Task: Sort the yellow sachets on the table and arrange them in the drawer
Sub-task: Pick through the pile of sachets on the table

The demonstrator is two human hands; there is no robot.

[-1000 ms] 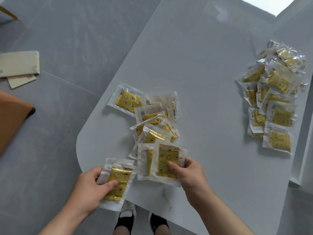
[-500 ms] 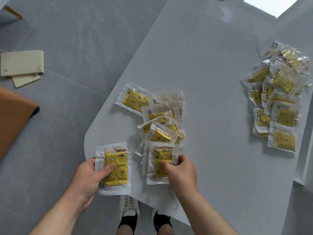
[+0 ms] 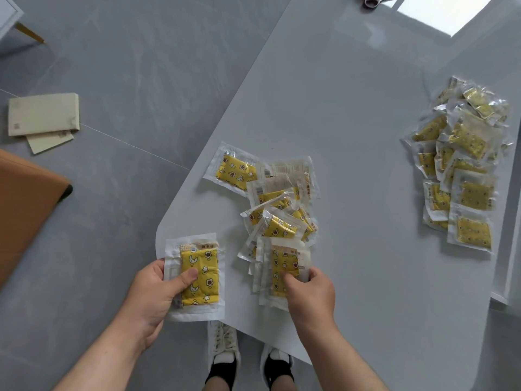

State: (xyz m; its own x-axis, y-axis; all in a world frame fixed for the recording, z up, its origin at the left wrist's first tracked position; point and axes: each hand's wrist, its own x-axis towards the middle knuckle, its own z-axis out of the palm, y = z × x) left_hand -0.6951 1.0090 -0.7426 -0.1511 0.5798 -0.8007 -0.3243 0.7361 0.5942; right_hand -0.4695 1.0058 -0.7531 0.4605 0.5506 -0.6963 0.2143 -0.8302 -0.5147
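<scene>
My left hand (image 3: pixel 153 292) holds a small stack of yellow sachets (image 3: pixel 201 273) in clear wrap, thumb on top, over the table's near left corner. My right hand (image 3: pixel 308 294) pinches the nearest sachet (image 3: pixel 282 266) at the front of a loose pile of sachets (image 3: pixel 277 204) on the grey table (image 3: pixel 352 136). A second pile of sachets (image 3: pixel 462 165) lies at the table's right edge. No drawer is in view.
An orange seat (image 3: pixel 25 210) stands at the left on the grey floor. Beige folded cards (image 3: pixel 43 117) lie on the floor at far left. Scissors (image 3: pixel 372 0) rest at the table's far edge. My white shoes (image 3: pixel 222 342) show below the table corner.
My left hand has turned its sachets flat and upright and lifted them slightly toward the table corner. My right hand has kept its pinch on the front sachet and drawn it a little nearer.
</scene>
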